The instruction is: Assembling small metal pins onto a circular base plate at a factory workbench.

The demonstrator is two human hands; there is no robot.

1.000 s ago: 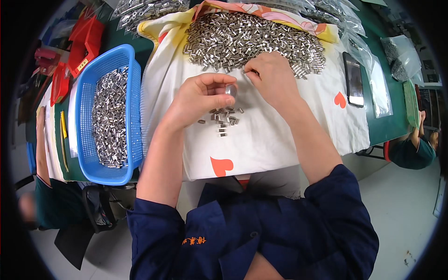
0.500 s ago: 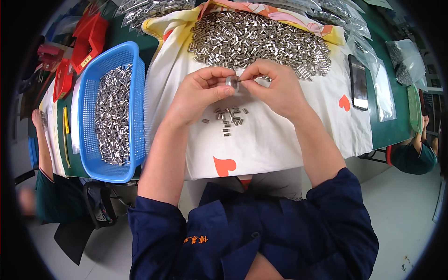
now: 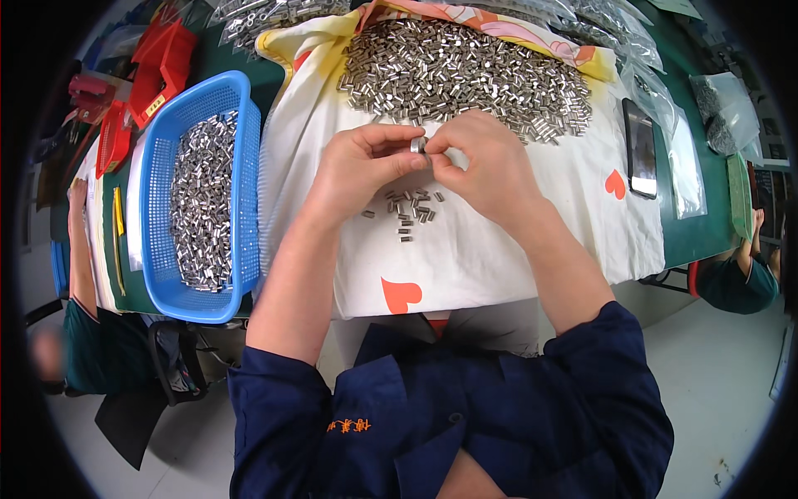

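Observation:
Between the thumb and fingers of my left hand [image 3: 359, 170] is a small round metal ring [image 3: 417, 145], seen nearly edge-on above the white cloth [image 3: 482, 274]. My right hand [image 3: 484, 158] pinches close against the ring's right side; whatever its fingertips hold is hidden. Just below the hands lies a loose group of short metal cylinders [image 3: 405, 208]. Beyond them a large heap of similar metal cylinders [image 3: 465, 75] spreads over the cloth.
A blue plastic basket [image 3: 249, 166] of metal cylinders stands at left, with red bins [image 3: 162, 66] behind it. A phone [image 3: 639, 150] lies on the right, beside clear plastic bags [image 3: 683, 166]. Other people's arms [image 3: 81, 249] show at the left and right edges.
The ring has turned from showing its round face to nearly edge-on. My right hand has shifted slightly lower, its fingers closing in on the ring.

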